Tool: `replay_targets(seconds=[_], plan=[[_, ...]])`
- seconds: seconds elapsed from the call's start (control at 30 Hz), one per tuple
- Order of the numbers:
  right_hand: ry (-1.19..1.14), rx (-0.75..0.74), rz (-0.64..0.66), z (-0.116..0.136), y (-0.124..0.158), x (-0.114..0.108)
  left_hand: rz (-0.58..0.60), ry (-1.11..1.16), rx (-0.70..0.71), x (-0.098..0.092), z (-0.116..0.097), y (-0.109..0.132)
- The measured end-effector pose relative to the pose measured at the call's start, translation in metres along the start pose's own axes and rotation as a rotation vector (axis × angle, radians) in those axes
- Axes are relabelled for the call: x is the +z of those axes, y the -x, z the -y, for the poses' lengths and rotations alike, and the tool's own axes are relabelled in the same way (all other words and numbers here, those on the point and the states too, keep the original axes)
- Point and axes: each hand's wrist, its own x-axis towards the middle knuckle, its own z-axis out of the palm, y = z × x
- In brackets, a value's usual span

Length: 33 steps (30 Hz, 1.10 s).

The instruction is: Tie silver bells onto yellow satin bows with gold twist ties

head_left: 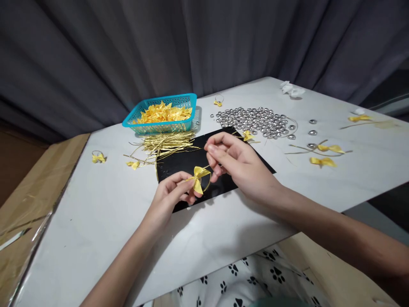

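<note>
My left hand [174, 192] is closed in a pinch on a yellow ribbon bow [200, 174], held low over a black sheet [185, 162]. A thin gold wire [209, 184] curves out from the bow. My right hand [234, 164] is closed just to the right and slightly above, thumb and forefinger pinched on a fine gold strand that runs toward the bow. Beyond the hands lies a bundle of gold wires [169, 141], partly on the black sheet. Another yellow bow [247, 135] rests beside the sheet's far right edge.
A blue basket [128, 121] full of yellow bows stands at the back. Many silver beads [255, 121] are spread to its right. Loose bows with wires [330, 148] lie at right, looped bows [98, 157] at left. White crumpled tissue [292, 90] sits at the far edge.
</note>
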Motion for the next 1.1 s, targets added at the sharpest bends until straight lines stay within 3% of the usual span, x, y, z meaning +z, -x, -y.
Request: replay_targets(seconds=[0.23,0.4,0.6,0.8,0.93,1.1], plan=[[0.041,0.019,0.174,0.006,0.004,0.002,-0.076,-0.073,0.065,0.002,-0.001,0.001],[0.137,-0.039,0.078,-0.003,0.009,0.006,-0.141,-0.084,0.105,0.003,-0.004,0.005],[0.31,-0.173,0.09,-0.022,0.019,0.013,-0.252,-0.123,0.164,0.002,-0.001,0.005],[0.348,-0.247,0.017,-0.017,0.016,0.008,-0.403,-0.191,0.196,0.0,0.0,0.0],[0.474,-0.334,-0.011,-0.015,0.015,0.006,-0.381,-0.197,0.176,0.0,0.0,-0.001],[0.432,-0.226,0.105,-0.028,0.016,0.01,-0.255,-0.13,0.185,0.002,0.002,0.004]])
